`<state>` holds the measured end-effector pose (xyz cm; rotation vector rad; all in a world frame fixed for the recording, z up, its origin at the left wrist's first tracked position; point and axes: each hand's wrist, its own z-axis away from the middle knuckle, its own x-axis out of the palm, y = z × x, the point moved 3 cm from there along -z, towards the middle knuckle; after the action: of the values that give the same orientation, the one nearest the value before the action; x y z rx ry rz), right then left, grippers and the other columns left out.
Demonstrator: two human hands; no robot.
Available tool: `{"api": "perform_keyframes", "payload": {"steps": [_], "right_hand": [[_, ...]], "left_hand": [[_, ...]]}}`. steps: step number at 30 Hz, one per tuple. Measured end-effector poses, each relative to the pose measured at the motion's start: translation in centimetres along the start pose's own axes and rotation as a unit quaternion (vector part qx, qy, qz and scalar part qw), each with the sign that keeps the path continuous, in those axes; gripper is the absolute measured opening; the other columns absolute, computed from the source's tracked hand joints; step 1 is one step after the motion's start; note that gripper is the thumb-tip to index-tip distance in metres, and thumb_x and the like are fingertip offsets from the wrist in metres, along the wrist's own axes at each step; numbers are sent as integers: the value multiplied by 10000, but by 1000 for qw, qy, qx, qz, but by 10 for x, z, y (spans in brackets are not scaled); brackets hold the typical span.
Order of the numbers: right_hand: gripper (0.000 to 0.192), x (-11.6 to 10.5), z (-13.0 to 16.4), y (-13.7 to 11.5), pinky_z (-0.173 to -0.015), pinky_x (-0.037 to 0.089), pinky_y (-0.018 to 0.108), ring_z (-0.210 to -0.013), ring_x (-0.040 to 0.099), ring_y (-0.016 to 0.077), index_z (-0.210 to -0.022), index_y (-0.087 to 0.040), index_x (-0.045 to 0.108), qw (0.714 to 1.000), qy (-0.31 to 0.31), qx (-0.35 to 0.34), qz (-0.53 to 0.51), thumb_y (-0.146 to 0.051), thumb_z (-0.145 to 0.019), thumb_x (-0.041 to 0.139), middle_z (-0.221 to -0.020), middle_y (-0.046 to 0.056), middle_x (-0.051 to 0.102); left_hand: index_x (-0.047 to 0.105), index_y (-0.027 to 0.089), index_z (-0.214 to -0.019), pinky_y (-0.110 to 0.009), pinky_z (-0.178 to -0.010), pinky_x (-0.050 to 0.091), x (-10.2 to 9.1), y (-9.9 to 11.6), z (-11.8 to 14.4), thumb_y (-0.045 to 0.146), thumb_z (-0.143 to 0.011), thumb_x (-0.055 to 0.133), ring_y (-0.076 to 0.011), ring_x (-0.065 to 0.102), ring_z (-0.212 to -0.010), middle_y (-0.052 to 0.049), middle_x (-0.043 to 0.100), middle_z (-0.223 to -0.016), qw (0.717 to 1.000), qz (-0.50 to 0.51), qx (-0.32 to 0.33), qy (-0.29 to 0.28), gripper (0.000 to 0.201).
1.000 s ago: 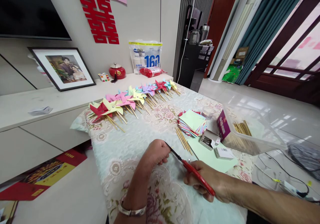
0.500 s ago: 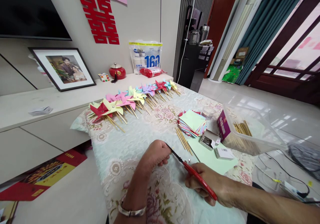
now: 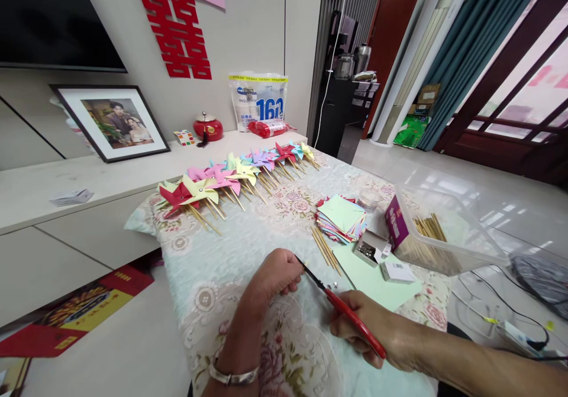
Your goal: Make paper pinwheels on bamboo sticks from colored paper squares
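My right hand [image 3: 361,323] grips red-handled pliers [image 3: 350,317] with a long, dark, narrow nose that points up and left. The tip of the nose reaches the fingers of my left hand [image 3: 279,271]. Those fingers are curled closed, and what they hold, if anything, is hidden. Both hands are just above the flowered tablecloth [image 3: 248,338]. Tiny shiny bits [image 3: 335,284] lie beside the pliers. Several loose wooden sticks [image 3: 326,249] rest beyond the hands, with a stack of coloured paper squares [image 3: 341,216] behind them.
Finished paper pinwheels [image 3: 217,178] on sticks line the table's far left edge. On the right are an open small box of metal pins [image 3: 369,252], a white box [image 3: 397,273], a green sheet [image 3: 377,284] and a clear plastic bin [image 3: 448,231] with sticks.
Almost nothing differs. Both hands and the pliers keep nearly the same place, with only a very slight shift of the right hand.
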<state>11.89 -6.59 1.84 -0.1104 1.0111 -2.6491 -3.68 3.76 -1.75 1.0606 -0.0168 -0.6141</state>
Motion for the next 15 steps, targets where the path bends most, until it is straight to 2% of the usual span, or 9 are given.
{"api": "perform_keyframes", "payload": {"steps": [6, 11, 13, 15], "right_hand": [[137, 0, 3, -1, -244, 229, 154, -330, 218, 29, -559, -231, 411, 999, -29, -27, -21, -262, -488, 524, -437, -116, 304], [190, -3, 5, 9, -270, 182, 165, -362, 167, 24, -616, -224, 420, 996, -57, -31, -57, -247, -547, 595, -502, -113, 308], [249, -5, 6, 13, -297, 200, 176, -374, 170, 32, -652, -225, 425, 995, -51, -41, -75, -305, -620, 658, -518, -113, 300], [316, -8, 10, 17, -348, 225, 185, -405, 231, 45, -686, -216, 452, 997, -21, -60, -54, -416, -687, 697, -532, -101, 326]], "left_hand": [[563, 178, -573, -199, -367, 286, 1, -2, -2, 185, -665, 582, -78, 431, -342, 35, 568, -456, 1000, 10, 6, -4, 94], [569, 176, -583, -202, -365, 281, -2, -3, -1, 224, -660, 617, -76, 440, -359, 25, 587, -489, 999, 40, 24, 0, 102], [578, 169, -600, -196, -369, 278, -6, 2, 2, 242, -660, 656, -75, 461, -383, 19, 594, -515, 990, 128, 53, 21, 123], [594, 157, -625, -188, -382, 293, -13, 8, 6, 256, -650, 712, -71, 479, -411, 17, 597, -541, 958, 265, 102, 48, 156]]}}
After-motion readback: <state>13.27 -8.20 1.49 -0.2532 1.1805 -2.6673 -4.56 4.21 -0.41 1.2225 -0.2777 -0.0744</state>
